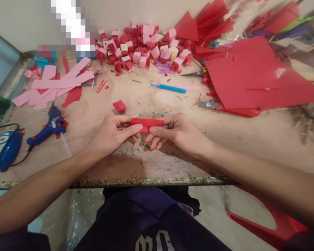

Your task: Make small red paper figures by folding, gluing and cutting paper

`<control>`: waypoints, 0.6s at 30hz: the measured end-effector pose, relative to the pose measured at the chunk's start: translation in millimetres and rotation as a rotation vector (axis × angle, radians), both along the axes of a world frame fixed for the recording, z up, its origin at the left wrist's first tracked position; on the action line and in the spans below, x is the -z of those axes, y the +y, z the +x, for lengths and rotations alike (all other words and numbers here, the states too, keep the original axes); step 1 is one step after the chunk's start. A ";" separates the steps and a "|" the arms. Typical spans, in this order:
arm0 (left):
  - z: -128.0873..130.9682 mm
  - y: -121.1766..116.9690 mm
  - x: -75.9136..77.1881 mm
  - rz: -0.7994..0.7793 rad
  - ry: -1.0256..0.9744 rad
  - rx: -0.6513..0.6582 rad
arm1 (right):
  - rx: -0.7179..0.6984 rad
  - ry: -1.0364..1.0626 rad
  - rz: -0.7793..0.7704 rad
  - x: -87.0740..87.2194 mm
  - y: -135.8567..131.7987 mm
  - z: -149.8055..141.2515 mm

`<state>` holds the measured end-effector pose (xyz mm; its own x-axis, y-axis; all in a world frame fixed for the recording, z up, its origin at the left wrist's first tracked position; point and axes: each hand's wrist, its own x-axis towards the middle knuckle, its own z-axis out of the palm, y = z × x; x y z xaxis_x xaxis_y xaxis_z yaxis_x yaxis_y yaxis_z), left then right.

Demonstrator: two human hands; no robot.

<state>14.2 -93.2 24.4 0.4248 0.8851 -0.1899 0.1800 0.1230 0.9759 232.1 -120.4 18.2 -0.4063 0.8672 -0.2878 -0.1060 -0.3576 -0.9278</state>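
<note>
Keep the strip (pixel 148 122) square

Above the table (pixel 225 150), in from the middle of its near edge, the left hand (pixel 116 131) and right hand (pixel 180 131) pinch the strip between them, thumbs on its near side. I'd press both thumbs equally and line up the long edges, so any crease runs straight.

So the shirt (pixel 146 216) down at 6 o'clock is a dark purple, close to black in the shadows, with chunky pale blackletter-type lettering (pixel 156 241) cut off by the bottom edge. Dark sleeve (pixel 18 240) at 7 o'clock, stops short of the forearm (pixel 49 181). Nails look short on the left hand (pixel 117 134) and right hand (pixel 176 134).
</note>
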 end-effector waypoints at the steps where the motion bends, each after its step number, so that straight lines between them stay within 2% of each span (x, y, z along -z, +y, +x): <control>1: 0.1 -0.1 0.3 0.008 -0.011 -0.007 | -0.005 0.004 0.002 0.0 -0.3 0.0; 10: 0.8 -3.5 -0.4 -0.006 -0.018 0.007 | 0.079 -0.028 0.081 1.8 -2.1 0.5; 18: 2.3 -5.7 0.9 -0.011 -0.013 -0.079 | 0.115 0.023 0.044 1.8 -2.8 -0.2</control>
